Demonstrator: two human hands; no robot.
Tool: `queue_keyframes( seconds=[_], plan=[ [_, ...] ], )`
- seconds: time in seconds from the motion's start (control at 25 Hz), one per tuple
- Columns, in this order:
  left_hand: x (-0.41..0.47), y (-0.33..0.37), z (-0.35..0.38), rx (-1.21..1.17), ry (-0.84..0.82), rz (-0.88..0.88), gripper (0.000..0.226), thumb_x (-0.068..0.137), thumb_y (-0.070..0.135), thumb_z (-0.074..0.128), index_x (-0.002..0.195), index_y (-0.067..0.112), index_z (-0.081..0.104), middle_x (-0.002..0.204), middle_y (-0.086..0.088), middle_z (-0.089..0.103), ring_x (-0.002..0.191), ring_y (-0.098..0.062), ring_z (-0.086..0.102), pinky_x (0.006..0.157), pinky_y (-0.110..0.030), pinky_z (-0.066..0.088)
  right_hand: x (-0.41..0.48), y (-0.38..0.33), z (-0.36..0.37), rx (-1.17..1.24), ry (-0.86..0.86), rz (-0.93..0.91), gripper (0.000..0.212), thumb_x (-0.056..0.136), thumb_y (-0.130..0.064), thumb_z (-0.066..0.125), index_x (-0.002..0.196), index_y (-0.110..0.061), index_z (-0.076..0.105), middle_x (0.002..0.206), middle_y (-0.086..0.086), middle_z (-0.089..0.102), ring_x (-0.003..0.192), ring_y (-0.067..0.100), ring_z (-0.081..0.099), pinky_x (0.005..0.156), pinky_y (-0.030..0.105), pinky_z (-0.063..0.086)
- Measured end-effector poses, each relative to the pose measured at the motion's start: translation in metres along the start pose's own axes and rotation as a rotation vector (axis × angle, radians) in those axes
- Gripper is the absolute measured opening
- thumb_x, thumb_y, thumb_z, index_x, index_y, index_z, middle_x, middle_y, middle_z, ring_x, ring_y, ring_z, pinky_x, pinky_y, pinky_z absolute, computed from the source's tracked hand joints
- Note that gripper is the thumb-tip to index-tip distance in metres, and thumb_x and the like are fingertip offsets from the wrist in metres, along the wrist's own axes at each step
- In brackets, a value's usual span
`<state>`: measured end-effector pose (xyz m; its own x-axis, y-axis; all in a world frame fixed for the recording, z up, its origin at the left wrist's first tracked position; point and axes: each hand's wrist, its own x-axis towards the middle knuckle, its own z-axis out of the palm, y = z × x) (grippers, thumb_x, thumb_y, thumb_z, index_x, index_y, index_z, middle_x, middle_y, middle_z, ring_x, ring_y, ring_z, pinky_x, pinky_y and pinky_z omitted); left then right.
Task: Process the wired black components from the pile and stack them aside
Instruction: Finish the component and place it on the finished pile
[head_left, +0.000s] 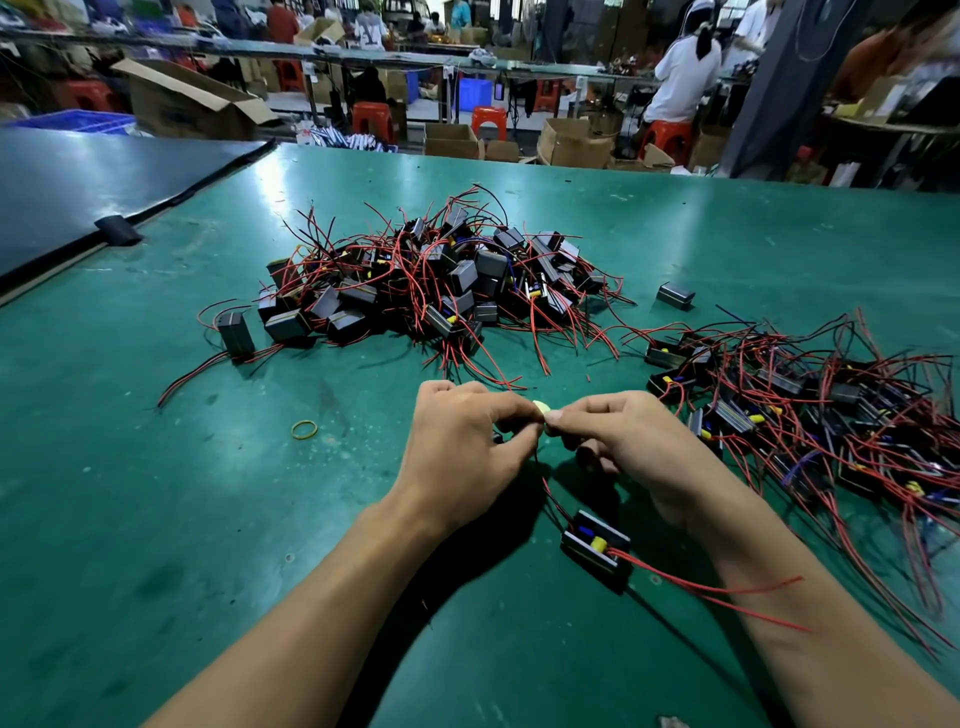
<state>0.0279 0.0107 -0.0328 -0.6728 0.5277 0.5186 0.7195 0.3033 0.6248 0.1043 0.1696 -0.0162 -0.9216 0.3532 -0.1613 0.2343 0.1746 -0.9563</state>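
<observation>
Head view: Markings on the components are too small to read. The left hand (467, 447) and right hand (628, 441) meet above the green worktop (156, 467), fingers curled, both pinching one small pale yellow-green piece (540, 407) between thumb and fingertips. A thin red-and-black wire (550, 493) runs from there to a black box-shaped component (595, 545) lying between the forearms. The tangled pile of black components with red wires (441, 280) lies beyond the hands; a second heap (810, 415) lies right. A yellow rubber band (304, 429) lies left.
</observation>
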Motion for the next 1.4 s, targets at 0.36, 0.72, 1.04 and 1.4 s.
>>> queue_keyframes(
  seconds=[0.36,0.72,1.04,1.4],
  plan=[
    [0.003,-0.005,-0.006,-0.149,-0.04,-0.11,0.009,0.079,0.014,0.078,0.087,0.018,0.079,0.078,0.008,0.074,0.075,-0.002,0.067,0.077,-0.028,0.055,-0.003,0.011,0.003,-0.598,0.224,-0.746,0.012,0.084,-0.013,0.079,0.096,-0.015,0.079,0.087,-0.007,0.071,0.063,-0.005,0.054,0.058,0.011,0.037],
    [0.004,-0.002,-0.006,-0.125,0.01,-0.033,0.009,0.076,0.011,0.079,0.083,0.018,0.079,0.068,0.018,0.067,0.072,0.01,0.061,0.069,-0.005,0.042,-0.001,0.009,0.008,-0.459,0.249,-0.584,0.011,0.088,-0.023,0.075,0.077,-0.021,0.073,0.065,-0.015,0.061,0.054,0.002,0.049,0.054,0.015,0.036],
    [0.004,0.0,-0.008,-0.153,0.007,-0.096,0.008,0.079,0.014,0.079,0.086,0.019,0.08,0.076,0.01,0.074,0.075,-0.003,0.065,0.074,-0.02,0.051,-0.003,0.003,0.008,-0.055,0.096,-0.207,0.014,0.086,-0.028,0.076,0.077,-0.018,0.074,0.063,-0.009,0.064,0.05,0.002,0.048,0.049,0.013,0.038],
    [0.005,0.002,-0.014,-0.276,-0.109,-0.239,0.006,0.082,0.01,0.075,0.086,0.012,0.079,0.076,0.001,0.075,0.076,-0.012,0.07,0.079,-0.029,0.055,-0.001,0.015,0.003,-0.674,0.325,-0.885,0.013,0.089,-0.026,0.072,0.097,-0.019,0.078,0.094,-0.006,0.07,0.069,0.019,0.064,0.057,0.041,0.053]
  ],
)
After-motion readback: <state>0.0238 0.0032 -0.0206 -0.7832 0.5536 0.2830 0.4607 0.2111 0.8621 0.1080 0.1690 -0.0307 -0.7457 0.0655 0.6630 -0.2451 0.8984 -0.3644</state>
